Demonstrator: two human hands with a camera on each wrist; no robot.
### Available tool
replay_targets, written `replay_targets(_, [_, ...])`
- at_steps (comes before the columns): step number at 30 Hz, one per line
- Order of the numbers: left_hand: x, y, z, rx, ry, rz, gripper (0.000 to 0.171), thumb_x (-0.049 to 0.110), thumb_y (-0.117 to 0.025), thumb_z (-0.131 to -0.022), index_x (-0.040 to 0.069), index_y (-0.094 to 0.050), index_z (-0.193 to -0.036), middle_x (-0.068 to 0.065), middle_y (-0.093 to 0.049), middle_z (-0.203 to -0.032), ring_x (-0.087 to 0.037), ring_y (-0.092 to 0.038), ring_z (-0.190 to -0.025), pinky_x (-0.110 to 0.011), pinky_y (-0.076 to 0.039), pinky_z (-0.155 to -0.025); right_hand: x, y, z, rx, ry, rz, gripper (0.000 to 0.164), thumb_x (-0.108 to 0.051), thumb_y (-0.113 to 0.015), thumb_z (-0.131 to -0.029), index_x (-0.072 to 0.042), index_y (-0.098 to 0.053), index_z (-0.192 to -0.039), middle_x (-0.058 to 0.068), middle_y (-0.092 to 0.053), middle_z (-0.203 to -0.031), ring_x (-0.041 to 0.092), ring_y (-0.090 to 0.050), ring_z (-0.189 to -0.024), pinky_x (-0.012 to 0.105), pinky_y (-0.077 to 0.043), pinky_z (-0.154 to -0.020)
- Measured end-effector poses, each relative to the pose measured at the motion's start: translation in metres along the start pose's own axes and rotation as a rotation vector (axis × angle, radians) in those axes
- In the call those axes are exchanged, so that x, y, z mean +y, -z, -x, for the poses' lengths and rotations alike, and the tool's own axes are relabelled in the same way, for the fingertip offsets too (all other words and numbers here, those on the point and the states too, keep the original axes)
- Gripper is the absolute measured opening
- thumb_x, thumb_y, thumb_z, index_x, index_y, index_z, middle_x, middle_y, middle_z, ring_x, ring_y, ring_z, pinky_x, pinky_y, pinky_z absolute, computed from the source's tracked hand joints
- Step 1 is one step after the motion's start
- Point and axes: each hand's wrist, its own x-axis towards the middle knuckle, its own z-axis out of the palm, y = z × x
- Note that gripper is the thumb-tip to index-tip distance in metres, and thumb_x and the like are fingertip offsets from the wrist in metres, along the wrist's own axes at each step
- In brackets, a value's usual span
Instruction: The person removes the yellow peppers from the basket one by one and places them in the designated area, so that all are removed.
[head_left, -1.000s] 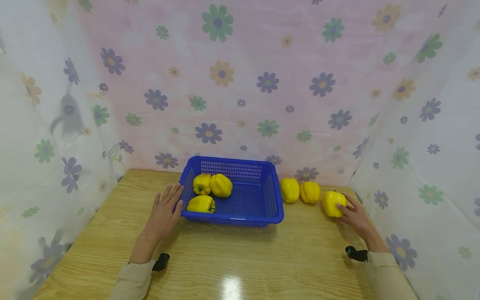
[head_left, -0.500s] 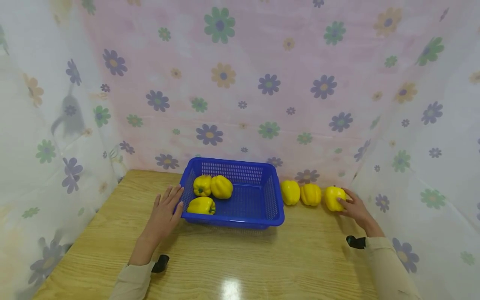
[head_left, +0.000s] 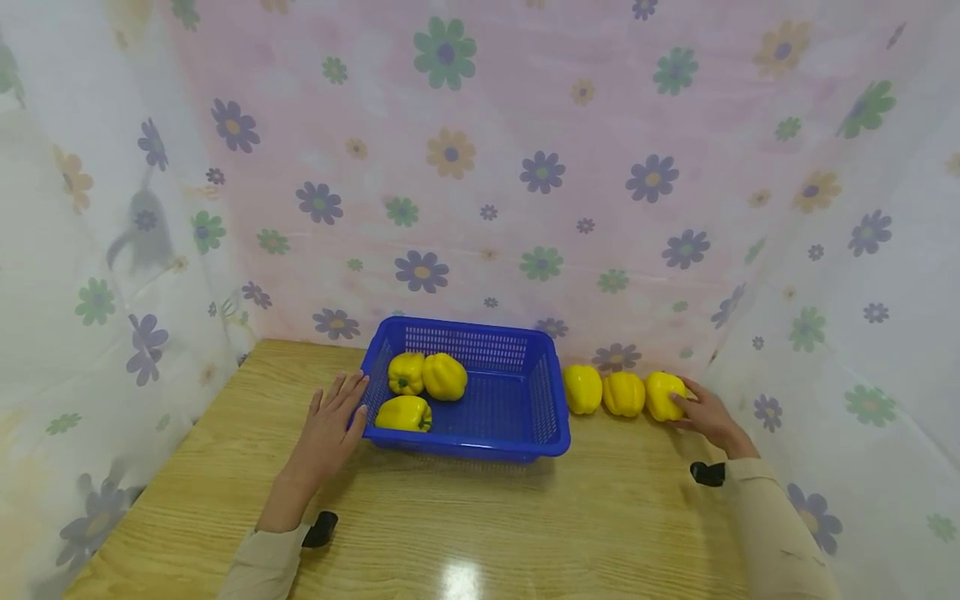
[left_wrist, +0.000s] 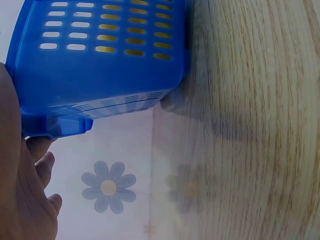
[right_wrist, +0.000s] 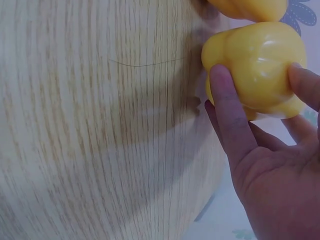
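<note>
Here, the right hand (head_left: pixel 708 417) holds a yellow pepper (head_left: pixel 663 396) while the left hand (head_left: pixel 328 429) rests at a blue basket (head_left: pixel 491 408)

Six peppers show in all, bell-shaped and glossy. The right hand grips one, thumb and fingers spread round its sides, at the worktop (head_left: pixel 525 517). Immediately left of that hand's pepper stand two loose peppers (head_left: pixel 624 394) in a row; whether the held one touches its neighbour, I cannot tell. The other three peppers (head_left: pixel 445 377) lie inside the single basket, to the right of the left hand, two at the back and one in front. The left hand's fingers are extended along the basket's near rim, gripping nothing that can be made out.

The worktop is pale wood grain, with a bright reflection (head_left: pixel 460 579) between the two forearms. Beyond both hands hangs a pink flowered sheet (head_left: pixel 487 108); whitish flowered sheets (head_left: pixel 907 250) flank them on either side. Two beige sleeves (head_left: pixel 772 517) and two black wrist devices (head_left: pixel 708 474) complete the count.
</note>
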Motion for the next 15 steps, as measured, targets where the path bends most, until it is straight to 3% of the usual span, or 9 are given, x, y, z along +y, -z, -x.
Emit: replay_targets(15, [-0.0011, -0.0009, 0.0001, 0.004, -0.001, -0.003, 0.053, 0.031, -0.038, -0.111, 0.006, -0.038, -0.157, -0.013, -0.033, -0.165, -0.040, -0.016, -0.156, -0.068, -0.009, -0.121, -0.0047, -0.0006, -0.0042, -0.046, -0.005, 0.022, 0.070, -0.026, -0.036, -0.112, 0.007, 0.005, -0.159, 0.049, -0.011, -0.153, 0.050, -0.051, -0.127, 0.045, -0.058, -0.094])
